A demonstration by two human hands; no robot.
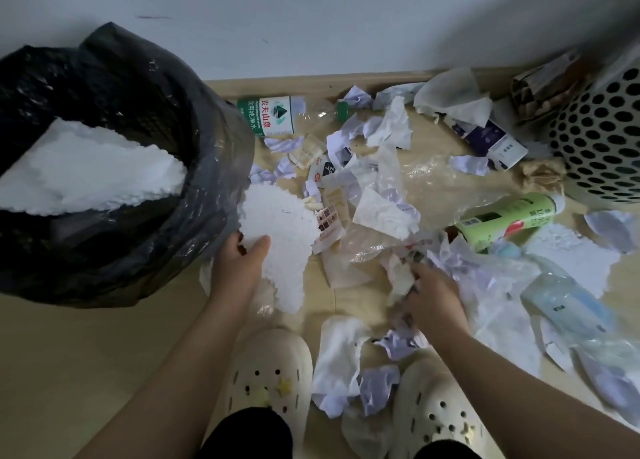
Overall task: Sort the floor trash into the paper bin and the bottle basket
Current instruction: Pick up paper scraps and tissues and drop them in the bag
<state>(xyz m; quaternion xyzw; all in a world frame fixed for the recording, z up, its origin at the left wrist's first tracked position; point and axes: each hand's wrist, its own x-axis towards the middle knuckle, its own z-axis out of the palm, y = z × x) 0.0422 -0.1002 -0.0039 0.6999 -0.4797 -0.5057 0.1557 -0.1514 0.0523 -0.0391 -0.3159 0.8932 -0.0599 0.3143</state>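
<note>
My left hand [242, 261] grips a white embossed paper sheet [280, 237] just beside the paper bin [211, 147], a basket lined with a black bag that holds another white sheet [90, 171]. My right hand [433, 299] is closed on a bundle of crumpled paper scraps [401, 275] on the floor. The perforated white bottle basket [599, 140] stands at the far right. A green-labelled water bottle [273, 115] lies by the wall, a pale green bottle [505, 219] lies near the basket, and a clear bottle [568, 302] lies at the right.
Crumpled paper, wrappers, clear plastic film [426, 178] and a small purple carton [491, 143] litter the wooden floor ahead. My feet in cream clogs [273, 375] stand at the bottom. A white wall with a baseboard runs behind. Bare floor [104, 372] lies at the lower left.
</note>
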